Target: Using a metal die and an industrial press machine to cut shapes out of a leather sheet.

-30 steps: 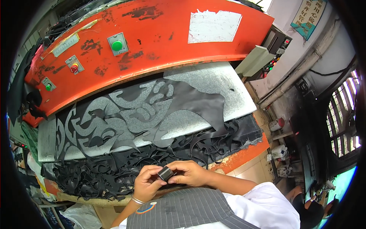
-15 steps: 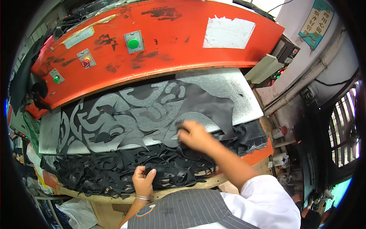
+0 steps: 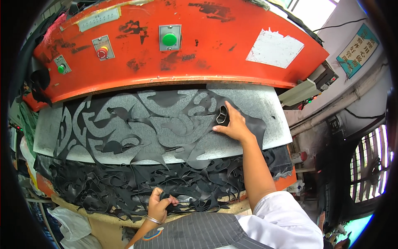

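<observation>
My right hand (image 3: 236,124) grips a small metal cutting die (image 3: 222,114), its thin rim curved and its inside hollow, between thumb and fingers. The die is at a black leather sheet (image 3: 251,123) full of cut-out openings, which lies across a pale grey cutting board (image 3: 274,108). Whether the die touches the sheet I cannot tell. Lower down, my left hand (image 3: 158,206) is closed around a small black leather piece (image 3: 164,195), partly hidden by the fingers. That hand is just over a heap of tangled black leather scraps (image 3: 103,186).
Above the board runs the red beam (image 3: 137,66) of a press, with a large green button (image 3: 169,39), a red button (image 3: 102,52) and a smaller green button (image 3: 61,69). A control box (image 3: 319,83) projects at the right. White plastic bags (image 3: 70,224) hang at the lower left.
My right hand has moved up and to the right over the leather sheet with the die, which now shows clearly. My left hand stays low, its fingers curled further. The whole view has shifted a little.
</observation>
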{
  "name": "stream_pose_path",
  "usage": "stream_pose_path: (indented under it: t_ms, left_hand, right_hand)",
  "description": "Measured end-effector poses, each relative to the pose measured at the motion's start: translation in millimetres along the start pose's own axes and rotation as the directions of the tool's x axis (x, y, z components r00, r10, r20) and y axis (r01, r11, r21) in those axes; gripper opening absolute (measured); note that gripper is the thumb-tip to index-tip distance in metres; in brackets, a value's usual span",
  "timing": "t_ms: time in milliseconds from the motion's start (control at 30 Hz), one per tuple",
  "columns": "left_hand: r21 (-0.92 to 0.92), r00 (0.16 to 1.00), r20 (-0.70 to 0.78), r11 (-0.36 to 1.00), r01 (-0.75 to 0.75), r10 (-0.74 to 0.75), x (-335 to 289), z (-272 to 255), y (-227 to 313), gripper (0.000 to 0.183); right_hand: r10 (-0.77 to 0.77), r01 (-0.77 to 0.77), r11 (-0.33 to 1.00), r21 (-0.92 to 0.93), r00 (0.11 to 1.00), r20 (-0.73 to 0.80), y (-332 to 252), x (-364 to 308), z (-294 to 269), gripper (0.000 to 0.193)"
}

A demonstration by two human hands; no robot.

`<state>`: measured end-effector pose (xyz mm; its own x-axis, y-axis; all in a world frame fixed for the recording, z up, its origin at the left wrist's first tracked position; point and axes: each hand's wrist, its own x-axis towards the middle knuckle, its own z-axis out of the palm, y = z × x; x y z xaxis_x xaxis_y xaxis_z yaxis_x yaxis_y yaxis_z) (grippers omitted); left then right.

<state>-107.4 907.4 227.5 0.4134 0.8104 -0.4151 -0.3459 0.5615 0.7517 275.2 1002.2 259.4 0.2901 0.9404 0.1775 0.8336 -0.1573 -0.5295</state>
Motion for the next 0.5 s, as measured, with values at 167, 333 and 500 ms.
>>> stream_pose_path:
  t_ms: [167, 333, 500]
  left_hand:
    - [-0.025, 0.997, 0.032, 0.998, 0.065, -0.064, 6, -4, 1, 0.02]
    - [-0.04, 0.997, 0.059, 0.997, 0.059, -0.056, 9, -10, -2, 0.02]
    - [-0.139, 0.982, 0.165, 0.984, 0.116, -0.092, -2, -20, 22, 0.025]
  right_hand:
    - [0.003, -0.002, 0.999, -0.035, 1.0, 0.027, 9, -8, 16, 0.091]
    - [-0.035, 0.035, 0.999, -0.027, 0.999, -0.011, 10, -3, 20, 0.1]
    - [-0.004, 0.006, 0.999, -0.051, 0.999, 0.036, 8, -1, 20, 0.114]
